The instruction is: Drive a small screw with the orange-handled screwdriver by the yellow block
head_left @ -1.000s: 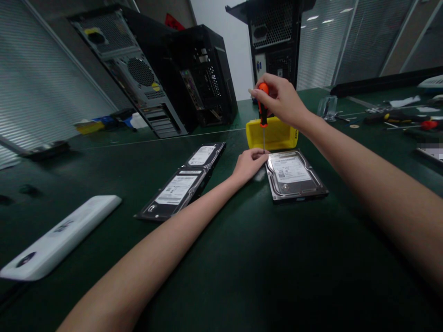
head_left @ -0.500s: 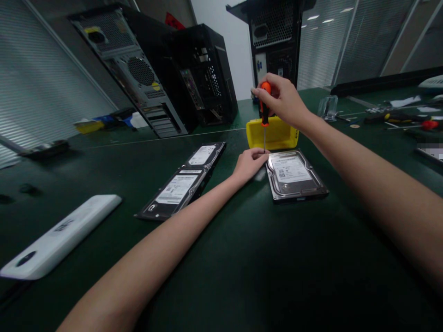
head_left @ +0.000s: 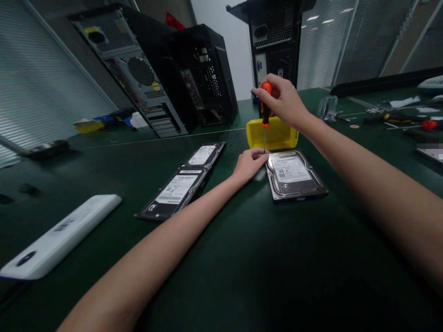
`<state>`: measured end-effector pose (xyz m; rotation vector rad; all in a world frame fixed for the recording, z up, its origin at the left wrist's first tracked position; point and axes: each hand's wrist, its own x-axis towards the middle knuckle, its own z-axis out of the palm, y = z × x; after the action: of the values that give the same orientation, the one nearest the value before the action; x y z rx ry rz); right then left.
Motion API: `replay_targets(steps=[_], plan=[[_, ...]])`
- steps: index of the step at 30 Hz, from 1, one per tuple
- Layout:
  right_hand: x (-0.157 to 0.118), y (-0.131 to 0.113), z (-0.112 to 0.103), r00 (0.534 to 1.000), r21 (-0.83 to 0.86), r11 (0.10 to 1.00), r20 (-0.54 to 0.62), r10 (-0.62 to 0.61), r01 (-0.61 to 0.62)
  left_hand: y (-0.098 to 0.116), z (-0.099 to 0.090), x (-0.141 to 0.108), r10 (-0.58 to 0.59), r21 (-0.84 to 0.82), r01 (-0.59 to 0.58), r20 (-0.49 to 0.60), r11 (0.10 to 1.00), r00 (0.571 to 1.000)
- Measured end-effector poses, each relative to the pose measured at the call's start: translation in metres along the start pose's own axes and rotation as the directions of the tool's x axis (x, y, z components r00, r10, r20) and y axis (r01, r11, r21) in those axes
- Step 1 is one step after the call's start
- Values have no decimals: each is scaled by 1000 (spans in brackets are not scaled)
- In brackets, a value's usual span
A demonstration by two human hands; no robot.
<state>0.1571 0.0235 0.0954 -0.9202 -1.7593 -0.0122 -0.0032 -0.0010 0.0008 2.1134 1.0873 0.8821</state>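
My right hand point(head_left: 282, 94) grips the orange and black handle of a screwdriver point(head_left: 265, 113), held upright with its thin shaft pointing down. The tip meets the far left corner of a silver hard drive point(head_left: 290, 173), which lies label up on the table. My left hand point(head_left: 249, 163) is closed at that same corner, its thumb and fingers against the drive's edge and close round the screwdriver tip. What the tip touches is hidden by the fingers. A yellow tray point(head_left: 272, 133) stands just behind the drive.
Two more hard drives point(head_left: 178, 186) lie end to end to the left. A white oblong device point(head_left: 62, 235) rests at far left. Black computer cases point(head_left: 204, 74) stand at the back, another case point(head_left: 277, 41) behind my right hand. Tools and pliers point(head_left: 401, 117) lie at right.
Almost nothing differs. The screwdriver handle has shifted very slightly in my right hand; my left hand and the drive stay in place.
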Motion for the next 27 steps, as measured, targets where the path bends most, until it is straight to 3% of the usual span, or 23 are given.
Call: replay_targets(steps=[27], plan=[[2,4,2,1000,22,1000,-13,14,-14,0,0,0,15,-8,-15,2,1000,1000]])
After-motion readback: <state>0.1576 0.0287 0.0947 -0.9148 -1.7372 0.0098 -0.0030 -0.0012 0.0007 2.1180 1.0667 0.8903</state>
